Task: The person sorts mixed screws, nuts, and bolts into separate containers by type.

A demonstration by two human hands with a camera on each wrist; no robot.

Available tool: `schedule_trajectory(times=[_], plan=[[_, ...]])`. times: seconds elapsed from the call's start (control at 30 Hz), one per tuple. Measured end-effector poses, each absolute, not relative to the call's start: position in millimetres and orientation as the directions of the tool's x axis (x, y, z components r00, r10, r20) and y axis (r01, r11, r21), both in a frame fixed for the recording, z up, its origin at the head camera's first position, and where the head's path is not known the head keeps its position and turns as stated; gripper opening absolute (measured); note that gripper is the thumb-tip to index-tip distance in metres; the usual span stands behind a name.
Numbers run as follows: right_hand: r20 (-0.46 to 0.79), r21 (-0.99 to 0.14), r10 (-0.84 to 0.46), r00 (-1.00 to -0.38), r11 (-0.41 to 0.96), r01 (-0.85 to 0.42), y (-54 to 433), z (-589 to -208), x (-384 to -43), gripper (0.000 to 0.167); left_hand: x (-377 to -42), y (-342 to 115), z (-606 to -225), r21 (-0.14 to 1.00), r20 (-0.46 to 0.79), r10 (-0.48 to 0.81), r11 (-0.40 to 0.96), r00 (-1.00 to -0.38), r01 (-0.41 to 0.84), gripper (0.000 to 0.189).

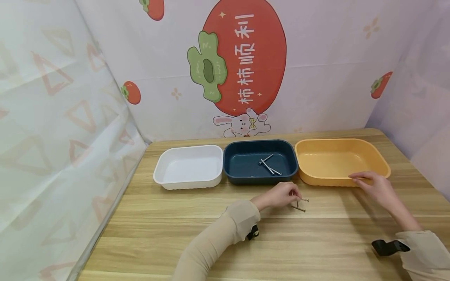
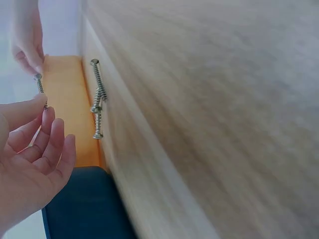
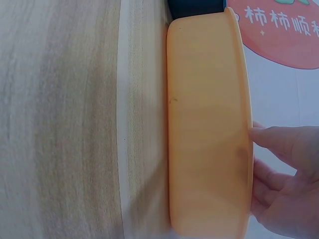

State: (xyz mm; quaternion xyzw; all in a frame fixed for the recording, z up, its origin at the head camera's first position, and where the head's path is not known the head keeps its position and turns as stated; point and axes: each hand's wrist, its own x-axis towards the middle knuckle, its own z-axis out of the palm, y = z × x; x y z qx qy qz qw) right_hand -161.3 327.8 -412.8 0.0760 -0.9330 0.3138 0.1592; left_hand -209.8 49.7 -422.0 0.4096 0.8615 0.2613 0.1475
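Observation:
My left hand point(image 1: 281, 194) pinches a screw point(image 2: 40, 85) between thumb and index finger, its other fingers loosely bent. The screw's head points away from the fingertips in the left wrist view. Just beyond that hand, a few brass-coloured screws point(image 1: 299, 208) lie on the wooden table, close together. At the front rim of the yellow tray point(image 3: 209, 124) is my right hand point(image 3: 289, 169); its thumb and fingers hold the rim, with the fingers partly hidden behind it. The dark blue tray point(image 1: 260, 180) holds several long silver screws point(image 1: 268, 167).
A white tray point(image 1: 191, 184) stands at the left end of the row, beside the dark blue one. The three trays stand side by side near the back of the wooden table point(image 1: 281, 249). A printed cloth point(image 1: 316, 78) hangs behind them.

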Motion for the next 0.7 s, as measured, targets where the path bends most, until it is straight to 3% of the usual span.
schedule_trajectory(times=[0.7], plan=[[0.352, -0.579, -0.031, -0.935, 0.778, -0.244, 327.8, -414.9, -160.9, 0.014, -213.9, 66.9, -409.6, 0.642, 0.114, 0.691, 0.497, -0.714, 0.584, 0.008]])
